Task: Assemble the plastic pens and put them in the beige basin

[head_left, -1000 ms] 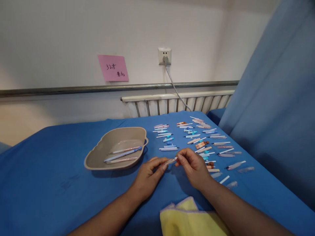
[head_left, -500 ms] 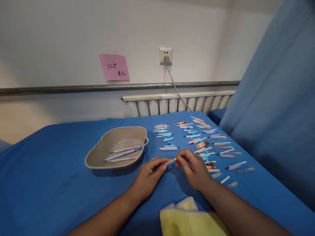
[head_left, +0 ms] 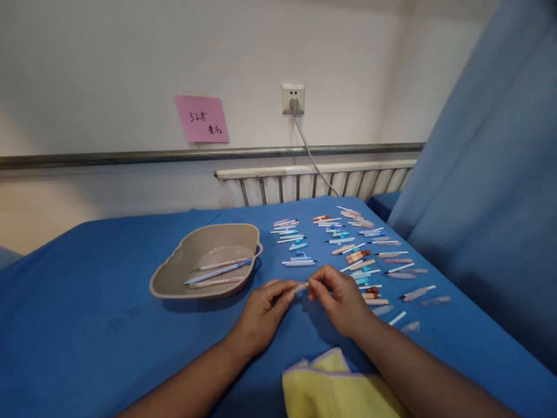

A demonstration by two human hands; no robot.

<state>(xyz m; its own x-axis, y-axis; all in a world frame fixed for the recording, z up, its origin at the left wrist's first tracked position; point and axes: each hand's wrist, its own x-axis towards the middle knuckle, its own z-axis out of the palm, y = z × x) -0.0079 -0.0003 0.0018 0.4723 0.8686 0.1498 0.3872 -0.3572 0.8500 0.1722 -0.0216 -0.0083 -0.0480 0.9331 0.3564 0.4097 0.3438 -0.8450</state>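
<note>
A white wall (head_left: 108,69) backs the station, carrying a pink note (head_left: 202,119), a socket (head_left: 293,98) with its cord (head_left: 313,162) plugged in, and a dark horizontal rail (head_left: 152,155). Below that, a pale barred frame (head_left: 313,173) stands behind the far edge of your blue-covered surface (head_left: 87,325). The surface's right edge runs slantwise towards you, with a blue curtain (head_left: 478,174) hanging beside it.

Your left hand (head_left: 261,310) is curled nearly closed, thumb against forefinger, gripping a slim pen part (head_left: 299,287). Your right hand (head_left: 343,302) is pinched at that part's right end, its other fingers folded; whether a separate small piece sits between those fingertips cannot be told. The part is held above the blue cover, between the tray and the loose pieces.

Left of your hands, the grey-brown tray (head_left: 226,235) holds three pens (head_left: 220,271) lying aslant; its looped handle faces right. Blue cover shows between that handle and the nearest loose pen pieces (head_left: 300,264), and broadly left of the tray. Other pieces lie close by your right hand, some partly hidden behind it. A folded yellow cloth (head_left: 333,395) lies at the near side, between your forearms, partly beneath the right one.
</note>
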